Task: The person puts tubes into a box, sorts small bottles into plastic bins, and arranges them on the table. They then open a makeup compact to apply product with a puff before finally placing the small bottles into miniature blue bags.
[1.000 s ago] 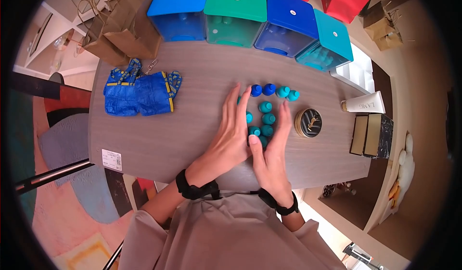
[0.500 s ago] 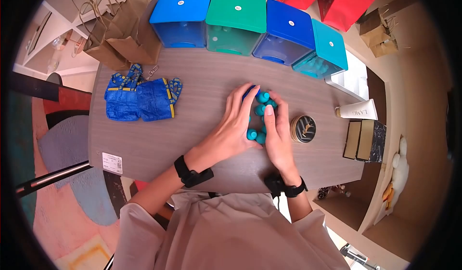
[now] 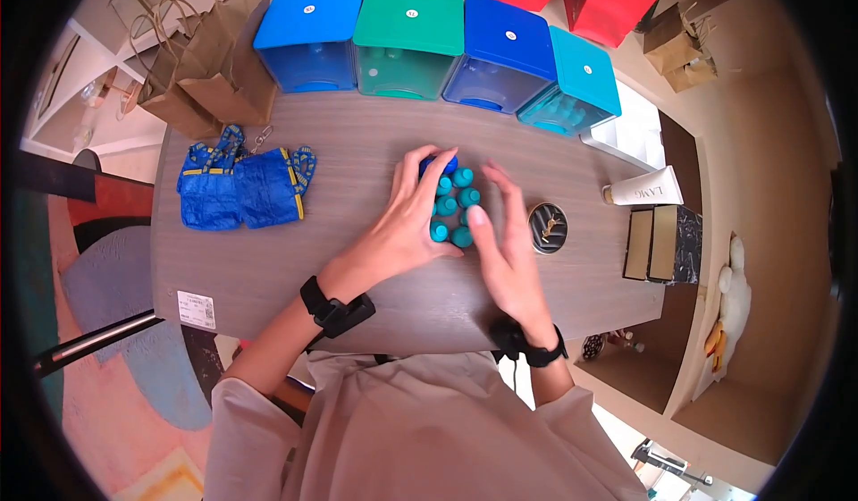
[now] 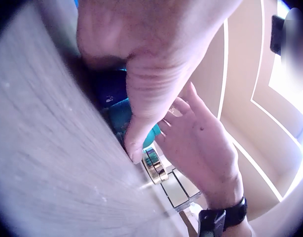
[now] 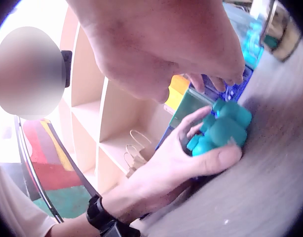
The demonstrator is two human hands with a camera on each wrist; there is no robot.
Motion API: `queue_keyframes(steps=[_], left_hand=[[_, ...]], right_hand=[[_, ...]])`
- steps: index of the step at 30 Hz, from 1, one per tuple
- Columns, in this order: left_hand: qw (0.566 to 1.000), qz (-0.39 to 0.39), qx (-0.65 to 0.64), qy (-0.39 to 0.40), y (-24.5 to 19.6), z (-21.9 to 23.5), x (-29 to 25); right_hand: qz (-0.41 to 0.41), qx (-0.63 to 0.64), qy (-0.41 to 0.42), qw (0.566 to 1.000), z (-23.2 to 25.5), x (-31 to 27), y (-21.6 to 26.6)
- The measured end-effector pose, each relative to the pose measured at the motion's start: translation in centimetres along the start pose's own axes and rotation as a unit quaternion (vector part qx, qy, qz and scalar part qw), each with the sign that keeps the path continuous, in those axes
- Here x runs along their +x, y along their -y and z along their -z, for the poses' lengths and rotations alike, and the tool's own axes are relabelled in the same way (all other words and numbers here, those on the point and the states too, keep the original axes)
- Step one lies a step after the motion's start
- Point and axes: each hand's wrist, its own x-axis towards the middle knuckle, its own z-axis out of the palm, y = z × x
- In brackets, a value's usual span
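Several small teal bottles (image 3: 445,206) stand in a tight cluster on the table, with dark blue ones (image 3: 447,162) at its far end. My left hand (image 3: 393,233) curls round the left side of this cluster, thumb at the near end. In the right wrist view, the left hand's fingers and thumb (image 5: 227,156) hold teal bottles (image 5: 225,129) between them. My right hand (image 3: 514,260) is at the cluster's right, fingers extended and slightly bent, holding nothing; whether its thumb touches a bottle I cannot tell. The left hand (image 4: 156,59) partly hides the bottles in the left wrist view.
A round black tin (image 3: 547,227) is right of the hands, with a white tube (image 3: 645,187) and a black-and-gold box (image 3: 663,244) farther right. Blue folded bags (image 3: 241,193) lie at the left. Lidded bins (image 3: 409,18) and paper bags (image 3: 223,63) line the back.
The blue and teal bottles, earlier spread in a loose arrangement, are now bunched together. The left hand has curled round them, and the right hand has moved slightly away with its fingers spreading.
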Motion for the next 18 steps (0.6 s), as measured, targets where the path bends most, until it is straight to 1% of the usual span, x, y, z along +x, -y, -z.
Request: queue_keyframes(steps=[1, 4, 5, 6, 7, 8, 10, 11, 12, 14, 16, 17, 18], left_hand=[[1.0, 0.005, 0.001, -0.001, -0.1, 0.1, -0.1], [1.0, 0.012, 0.015, -0.014, -1.7, 1.1, -1.0], [1.0, 0.011, 0.015, -0.016, -2.5, 1.4, -1.5], [0.999, 0.014, 0.025, -0.036, -3.4, 1.8, -2.1], [0.998, 0.016, 0.035, -0.056, -4.2, 2.1, -2.9], [0.998, 0.016, 0.035, -0.056, -4.8, 2.2, -3.9], [0.993, 0.005, 0.07, -0.093, -6.0, 2.1, -6.0], [0.99, -0.015, 0.074, -0.115, -6.6, 1.9, -6.8], [0.99, -0.016, 0.076, -0.114, -6.8, 1.5, -7.8], [0.996, 0.038, -0.073, -0.045, -6.4, 0.4, -10.0], [0.995, 0.028, -0.079, -0.059, -6.6, -1.1, -10.8], [0.991, 0.052, -0.109, -0.055, -7.0, -1.6, -10.9], [0.986, 0.077, -0.139, -0.052, -7.3, -2.1, -10.9]], right_hand=[[0.012, -0.049, 0.005, 0.999, 1.5, -0.5, 0.4], [-0.011, -0.123, -0.031, 0.992, 4.8, -2.5, 0.8], [-0.005, -0.148, -0.049, 0.988, 5.6, -3.2, -0.1], [-0.004, -0.148, -0.049, 0.988, 6.1, -3.8, -0.7], [-0.022, -0.167, -0.058, 0.984, 6.4, -4.4, -1.3], [-0.04, -0.184, -0.067, 0.98, 6.8, -4.9, -2.0], [-0.034, -0.173, -0.064, 0.982, 6.9, -5.4, -4.0], [-0.028, -0.158, -0.061, 0.985, 6.8, -5.6, -4.6], [-0.021, -0.143, -0.058, 0.988, 6.7, -5.7, -5.1], [-0.014, -0.127, -0.067, 0.99, 6.5, -5.8, -5.3], [-0.006, -0.079, -0.057, 0.995, 6.1, -5.8, -4.9], [-0.037, 0.023, -0.064, 0.997, 5.5, -6.2, -4.8], [-0.032, 0.028, -0.059, 0.997, 5.2, -6.6, -4.3]])
